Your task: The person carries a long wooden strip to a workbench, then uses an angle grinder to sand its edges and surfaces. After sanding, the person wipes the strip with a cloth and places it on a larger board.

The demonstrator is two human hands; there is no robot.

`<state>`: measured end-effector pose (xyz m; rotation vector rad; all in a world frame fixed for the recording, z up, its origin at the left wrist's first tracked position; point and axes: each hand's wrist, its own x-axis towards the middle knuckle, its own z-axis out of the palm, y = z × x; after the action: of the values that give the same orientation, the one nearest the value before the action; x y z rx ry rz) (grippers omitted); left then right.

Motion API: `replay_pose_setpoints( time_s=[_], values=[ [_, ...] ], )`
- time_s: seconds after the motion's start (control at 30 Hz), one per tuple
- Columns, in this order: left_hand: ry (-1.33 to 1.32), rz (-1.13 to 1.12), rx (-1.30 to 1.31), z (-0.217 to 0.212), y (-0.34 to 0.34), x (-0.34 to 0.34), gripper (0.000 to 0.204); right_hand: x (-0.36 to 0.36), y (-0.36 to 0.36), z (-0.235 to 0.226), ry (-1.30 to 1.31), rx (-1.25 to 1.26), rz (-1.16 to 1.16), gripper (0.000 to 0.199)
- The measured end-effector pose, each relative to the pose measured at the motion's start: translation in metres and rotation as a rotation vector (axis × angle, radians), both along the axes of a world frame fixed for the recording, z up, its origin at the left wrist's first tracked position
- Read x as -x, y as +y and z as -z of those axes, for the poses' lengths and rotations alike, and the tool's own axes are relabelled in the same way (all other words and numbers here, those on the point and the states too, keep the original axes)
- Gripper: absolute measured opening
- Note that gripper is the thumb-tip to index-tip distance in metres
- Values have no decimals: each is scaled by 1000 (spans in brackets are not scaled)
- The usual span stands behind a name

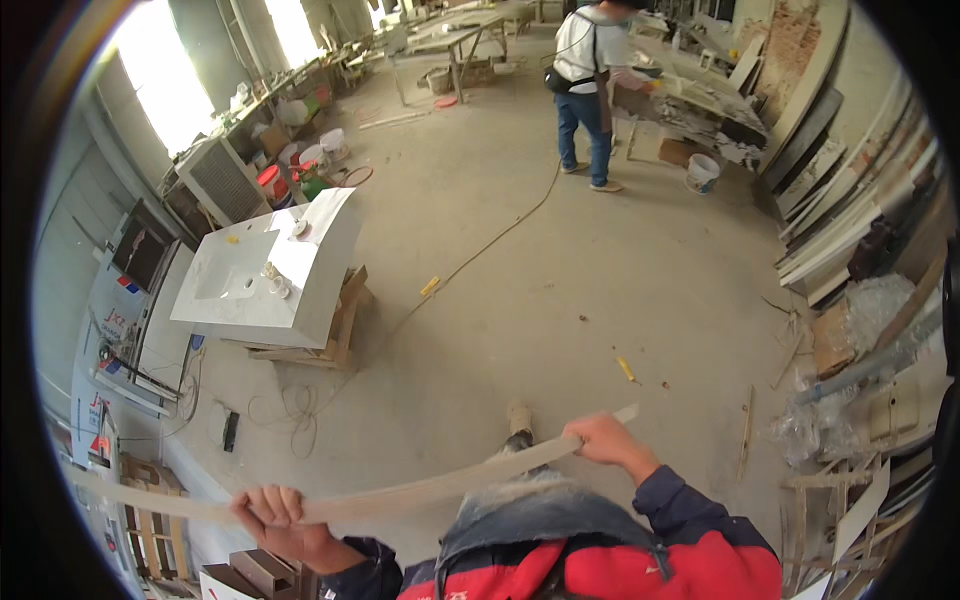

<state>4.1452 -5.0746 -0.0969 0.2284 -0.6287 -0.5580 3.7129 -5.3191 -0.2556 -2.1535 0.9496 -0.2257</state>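
Observation:
A long, narrow, pale strip stretches across my front, from the far left rim to just beyond my right hand. It looks bowed, though the lens bends straight edges here; its material I cannot make out. My left hand is closed round it at the lower left. Near its right end, my right hand grips it too, with a short piece sticking out past the fingers. Below the strip are my red and dark blue jacket sleeves, a dusty grey apron and one shoe.
A white sink slab rests on a wooden stand at left. A cable crosses the concrete floor, with yellow pieces lying about. Planks and slabs lean along the right wall. Another person stands at a far workbench.

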Motion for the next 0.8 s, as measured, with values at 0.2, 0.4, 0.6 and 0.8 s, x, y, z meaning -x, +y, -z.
replay_pose_setpoints(
  time_s=[0.2,0.4,0.6,0.8],
  values=[
    [327,59,-83,-7,-250,-55,40,-43,-208,-58,56,-194,15,28],
    [289,-70,-342,-42,-501,-54,50,-40,-423,-36,177,-705,-107,33],
    [284,-93,-391,-12,-721,-77,43,-66,-661,-2,190,-922,-129,28],
    [262,-203,-442,-31,-912,-107,38,-100,-887,-20,182,-1093,-156,24]
  ],
)
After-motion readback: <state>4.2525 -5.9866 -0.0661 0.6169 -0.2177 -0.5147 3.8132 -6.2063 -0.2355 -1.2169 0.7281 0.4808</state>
